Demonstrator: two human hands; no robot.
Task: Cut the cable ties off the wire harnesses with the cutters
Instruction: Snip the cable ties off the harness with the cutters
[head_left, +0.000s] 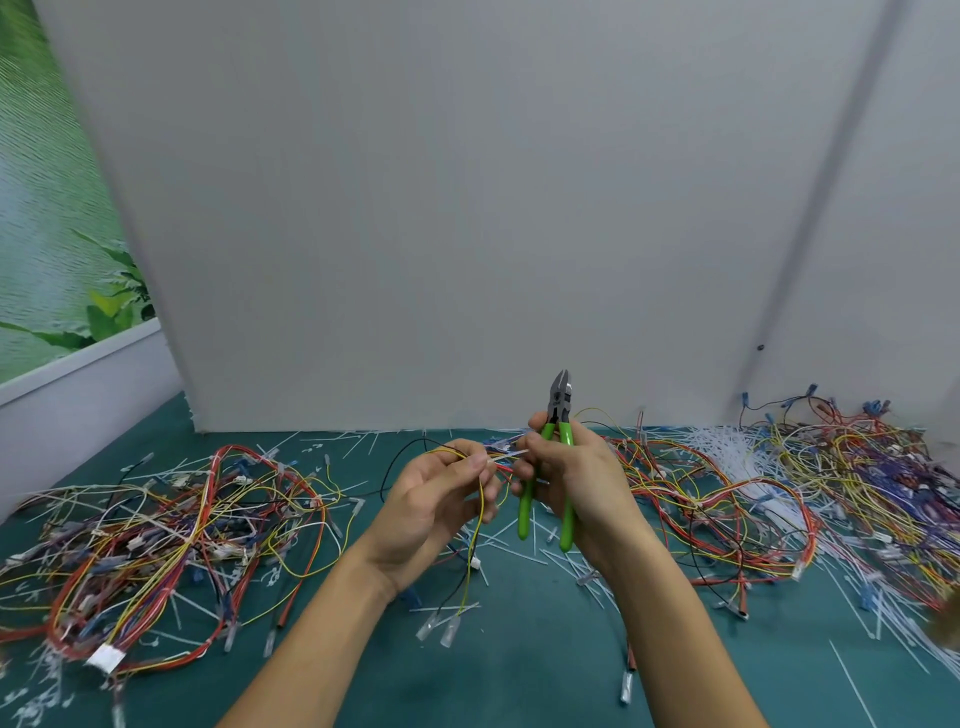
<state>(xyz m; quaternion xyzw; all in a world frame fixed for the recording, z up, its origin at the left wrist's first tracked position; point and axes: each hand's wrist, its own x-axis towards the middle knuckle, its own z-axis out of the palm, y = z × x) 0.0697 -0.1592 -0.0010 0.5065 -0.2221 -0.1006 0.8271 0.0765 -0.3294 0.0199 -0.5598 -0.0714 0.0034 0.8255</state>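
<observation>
Many cut ties (727, 452) litter the table (519, 675), yet harnesses (156, 519) piled at both sides look tied. The left hand (431, 499) pinches one harness (482, 504) mid-air; the right hand (576, 483) grips the cutters (561, 410), jaws upward.

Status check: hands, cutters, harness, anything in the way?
Left hand grips a small wire harness. Right hand grips green-handled cutters, tips up, off the wires. White cable tie between the hands. Nothing blocking.

Grey panel (467, 208), teal table mat (519, 675), leafy green mural (52, 234), white ledge (78, 374)
</observation>
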